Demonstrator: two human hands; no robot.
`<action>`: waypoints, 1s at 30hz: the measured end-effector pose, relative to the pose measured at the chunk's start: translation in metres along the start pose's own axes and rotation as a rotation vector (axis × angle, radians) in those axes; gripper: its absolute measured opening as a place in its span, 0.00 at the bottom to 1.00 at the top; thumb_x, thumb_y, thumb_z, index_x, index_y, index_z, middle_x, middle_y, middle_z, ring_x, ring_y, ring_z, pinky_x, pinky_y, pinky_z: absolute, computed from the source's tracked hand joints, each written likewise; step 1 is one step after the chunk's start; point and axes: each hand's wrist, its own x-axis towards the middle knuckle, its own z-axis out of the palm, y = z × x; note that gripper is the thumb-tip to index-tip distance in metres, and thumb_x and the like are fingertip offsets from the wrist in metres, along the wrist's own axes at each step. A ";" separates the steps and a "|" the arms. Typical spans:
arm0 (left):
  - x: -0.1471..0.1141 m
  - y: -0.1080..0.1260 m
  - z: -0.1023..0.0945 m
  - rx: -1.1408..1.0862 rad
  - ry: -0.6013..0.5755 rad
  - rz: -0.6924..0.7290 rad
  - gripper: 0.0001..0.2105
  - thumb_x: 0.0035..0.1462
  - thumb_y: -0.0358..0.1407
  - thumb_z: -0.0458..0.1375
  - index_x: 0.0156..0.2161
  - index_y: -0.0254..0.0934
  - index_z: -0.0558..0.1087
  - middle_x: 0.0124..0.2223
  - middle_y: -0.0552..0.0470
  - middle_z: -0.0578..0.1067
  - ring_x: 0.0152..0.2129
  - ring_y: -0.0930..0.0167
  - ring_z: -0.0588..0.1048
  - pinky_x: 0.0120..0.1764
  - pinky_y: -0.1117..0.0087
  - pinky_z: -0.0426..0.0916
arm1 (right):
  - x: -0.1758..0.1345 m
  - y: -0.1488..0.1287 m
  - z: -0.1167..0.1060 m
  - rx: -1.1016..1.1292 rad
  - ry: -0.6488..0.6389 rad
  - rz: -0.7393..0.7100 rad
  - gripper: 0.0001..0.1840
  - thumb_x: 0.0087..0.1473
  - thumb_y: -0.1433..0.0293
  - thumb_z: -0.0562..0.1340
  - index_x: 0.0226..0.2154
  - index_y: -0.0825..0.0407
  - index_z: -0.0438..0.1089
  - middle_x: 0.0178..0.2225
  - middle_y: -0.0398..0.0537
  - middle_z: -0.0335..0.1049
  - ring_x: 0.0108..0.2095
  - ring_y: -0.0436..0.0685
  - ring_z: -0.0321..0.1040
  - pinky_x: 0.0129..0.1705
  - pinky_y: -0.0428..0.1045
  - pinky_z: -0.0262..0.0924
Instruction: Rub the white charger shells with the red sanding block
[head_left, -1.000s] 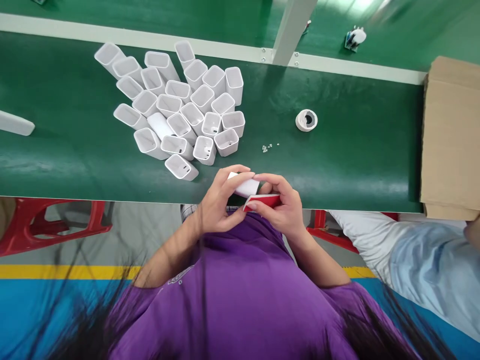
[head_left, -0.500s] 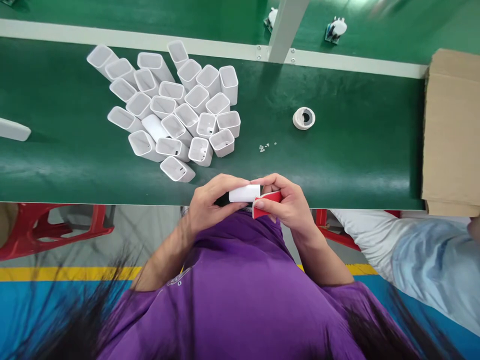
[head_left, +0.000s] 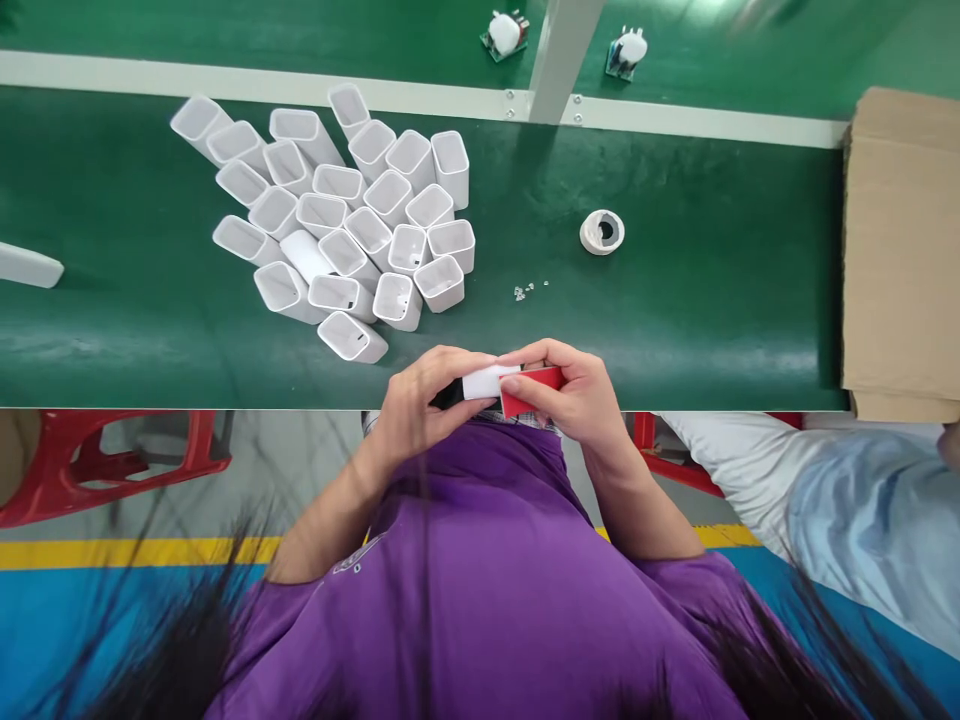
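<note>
The left hand [head_left: 412,405] grips a white case [head_left: 481,382] at the near edge of the surface [head_left: 712,300]; the right hand [head_left: 585,400] pinches a red piece [head_left: 514,406] by the case's end. The step seems to be working this end, though fingers partly hide the contact. The next move calls for a steady left grip and light right pressure.

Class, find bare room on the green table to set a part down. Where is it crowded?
The green table is bare between the white ring and the cardboard box, and between the white cases and the leftmost white piece. It is crowded among the cases; the left hand and right hand occupy part of the near edge.
</note>
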 end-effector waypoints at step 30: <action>0.002 0.008 0.012 0.292 0.025 -0.044 0.09 0.56 0.33 0.63 0.44 0.40 0.74 0.39 0.50 0.80 0.42 0.64 0.76 0.46 0.63 0.71 | -0.002 0.012 -0.011 -0.502 0.076 -0.280 0.13 0.57 0.57 0.66 0.38 0.49 0.79 0.36 0.47 0.80 0.35 0.55 0.74 0.40 0.50 0.67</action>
